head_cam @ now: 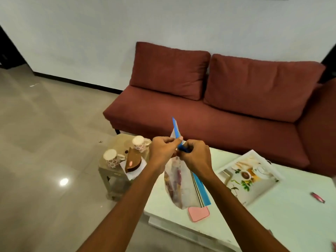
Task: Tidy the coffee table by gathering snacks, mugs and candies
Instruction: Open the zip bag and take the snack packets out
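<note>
A clear zip bag [179, 186] with a blue seal strip hangs in the air over the left end of the white coffee table [283, 220]; reddish and yellow wrapped snacks show through it. My left hand [164, 149] and my right hand [195, 156] both pinch the blue strip at the bag's top, close together. Two patterned mugs, one [111, 158] nearer and one [139, 143] farther, stand on a small beige stool [116, 180] to the left of the table. A pink wrapped candy [317, 197] lies on the table at the right.
A white picture tray [249, 174] sits on the table behind the bag, and a pink flat case [199, 213] lies below it. A brown bowl-like object [133, 161] rests on the stool. A maroon sofa [218, 110] stands behind; tiled floor lies to the left.
</note>
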